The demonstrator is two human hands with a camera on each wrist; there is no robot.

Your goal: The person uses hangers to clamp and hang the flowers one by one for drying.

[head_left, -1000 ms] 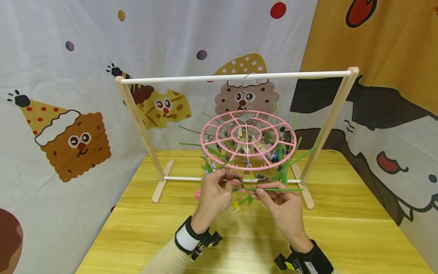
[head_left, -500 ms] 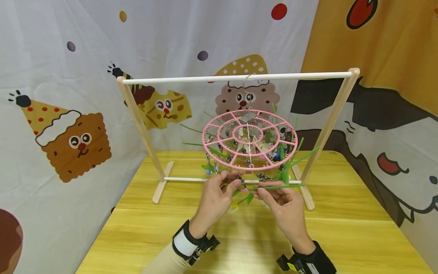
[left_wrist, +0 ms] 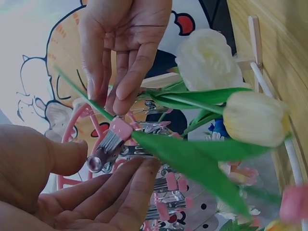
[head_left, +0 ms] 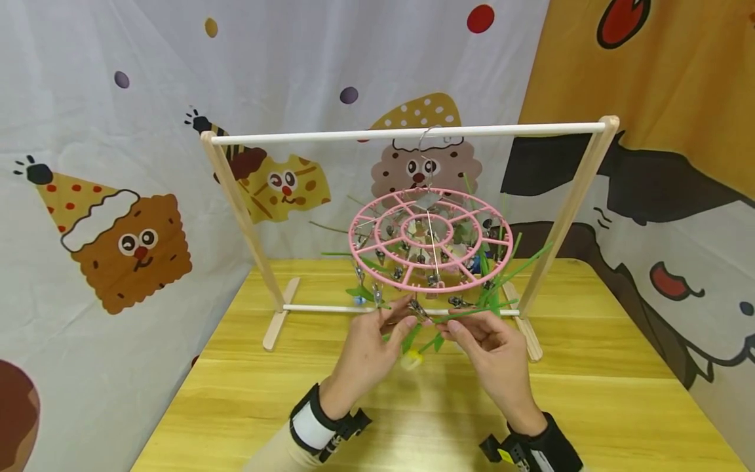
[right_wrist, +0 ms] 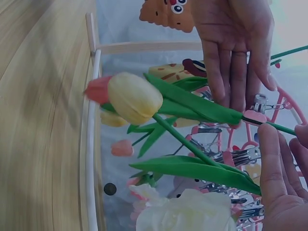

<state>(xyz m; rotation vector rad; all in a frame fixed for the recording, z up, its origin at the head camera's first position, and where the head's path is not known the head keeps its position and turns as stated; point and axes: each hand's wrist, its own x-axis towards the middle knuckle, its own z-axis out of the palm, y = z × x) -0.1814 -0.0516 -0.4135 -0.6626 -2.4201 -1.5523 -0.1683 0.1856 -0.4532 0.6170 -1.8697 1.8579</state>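
Note:
A pink tulip [left_wrist: 294, 203] with green leaves hangs from a metal clip [left_wrist: 108, 147], whose pink tips hold its green stem [left_wrist: 79, 89]. My left hand [head_left: 368, 347] surrounds this clip, thumb on one side and nearly straight fingers on the other, apart from its handles in the left wrist view. Just right of the clip, my right hand [head_left: 492, 341] pinches the stem between thumb and fingers. The clip belongs to a round pink hanger rack [head_left: 509, 244] above both hands. In the head view the pink bloom is hidden behind my left hand.
A wooden stand with a white top bar [head_left: 330, 136] carries the rack by its hook. Several other clips and flowers hang there, including a pale yellow tulip [right_wrist: 134, 98] and a white flower [right_wrist: 185, 211]. The wooden table [head_left: 236, 406] lies below; a printed curtain [head_left: 283, 59] hangs behind.
My left thumb and fingers have spread away from the clip, which they pinched earlier. The stem's free end has tilted up, and the rack has swung slightly.

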